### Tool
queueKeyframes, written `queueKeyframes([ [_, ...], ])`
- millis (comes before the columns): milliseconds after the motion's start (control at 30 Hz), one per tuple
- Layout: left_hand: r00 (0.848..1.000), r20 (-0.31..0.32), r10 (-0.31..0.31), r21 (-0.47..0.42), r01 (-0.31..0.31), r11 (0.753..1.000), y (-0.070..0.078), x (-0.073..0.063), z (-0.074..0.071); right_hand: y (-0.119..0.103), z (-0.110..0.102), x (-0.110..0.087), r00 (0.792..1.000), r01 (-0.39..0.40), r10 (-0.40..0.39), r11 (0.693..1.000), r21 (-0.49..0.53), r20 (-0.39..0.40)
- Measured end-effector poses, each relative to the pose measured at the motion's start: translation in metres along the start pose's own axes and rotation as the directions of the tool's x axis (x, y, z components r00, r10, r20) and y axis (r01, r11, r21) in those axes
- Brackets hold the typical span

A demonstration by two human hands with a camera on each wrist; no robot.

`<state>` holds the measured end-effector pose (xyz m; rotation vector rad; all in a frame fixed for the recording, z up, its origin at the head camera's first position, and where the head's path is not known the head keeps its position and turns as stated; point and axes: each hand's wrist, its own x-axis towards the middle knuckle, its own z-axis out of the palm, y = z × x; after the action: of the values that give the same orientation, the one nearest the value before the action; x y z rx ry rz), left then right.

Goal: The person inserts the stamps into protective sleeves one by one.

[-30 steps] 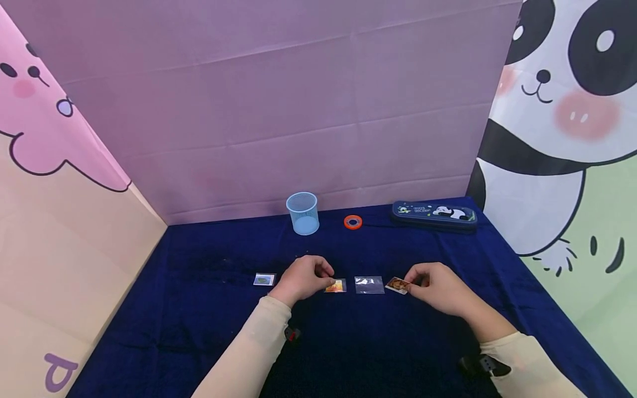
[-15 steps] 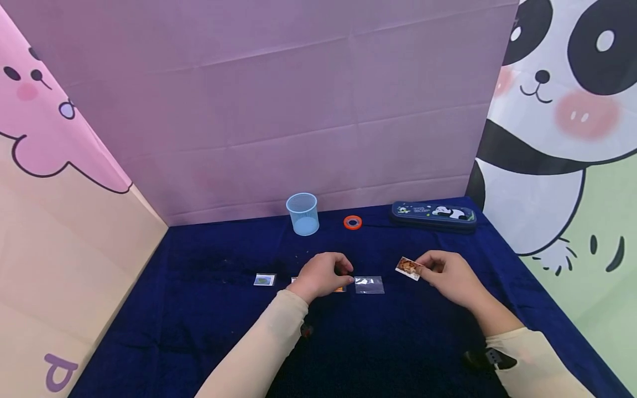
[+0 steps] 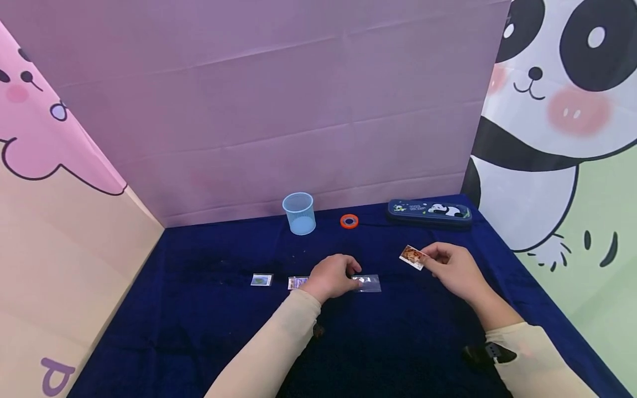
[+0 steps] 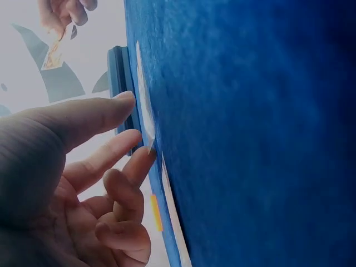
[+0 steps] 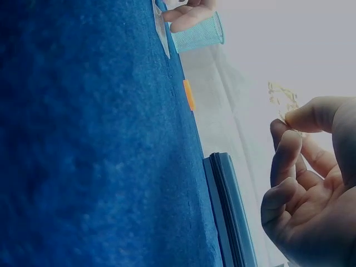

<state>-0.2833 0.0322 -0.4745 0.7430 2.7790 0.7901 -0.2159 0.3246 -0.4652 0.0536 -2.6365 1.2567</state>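
My left hand is at the left edge of a small clear plastic sleeve lying on the blue cloth. In the left wrist view its thumb and forefinger stand apart beside the sleeve, with nothing pinched between them. Between thumb and fingers, my right hand pinches a small brown picture card, raised above the cloth and tilted. Left of my left hand lie a purple-toned card and a card with a green and blue picture. The orange-yellow card is hidden beneath my left hand.
At the back stand a light blue mesh cup, an orange-red tape roll and a dark blue panda pencil case. Behind them rises a pinkish cloth wall. Dark blue cloth covers the table.
My left hand has moved right, from the orange-yellow card to the clear sleeve. My right hand has lifted the brown card away from beside the sleeve, up and to the right.
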Motion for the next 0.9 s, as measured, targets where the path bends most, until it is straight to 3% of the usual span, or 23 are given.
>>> queueKeyframes([
  [233, 1.0, 0.017, -0.005, 0.084, 0.004, 0.996, 0.009, 0.003, 0.002, 0.002, 0.0, 0.001, 1.0, 0.001, -0.001, 1.0, 0.001, 0.004],
  [433, 1.0, 0.01, -0.013, 0.102, 0.012, 0.995, 0.014, 0.001, 0.002, 0.002, 0.0, 0.0, 1.0, 0.0, -0.001, 1.0, 0.005, 0.012],
  [733, 1.0, -0.006, -0.003, 0.041, 0.003, 0.999, 0.012, 0.001, 0.001, 0.002, 0.0, 0.0, 1.0, -0.001, 0.0, 1.0, 0.01, 0.028],
  [900, 1.0, 0.012, -0.001, -0.042, 0.001, 0.999, 0.009, 0.0, 0.001, 0.001, 0.0, -0.001, 1.0, 0.005, -0.005, 1.0, 0.016, 0.028],
])
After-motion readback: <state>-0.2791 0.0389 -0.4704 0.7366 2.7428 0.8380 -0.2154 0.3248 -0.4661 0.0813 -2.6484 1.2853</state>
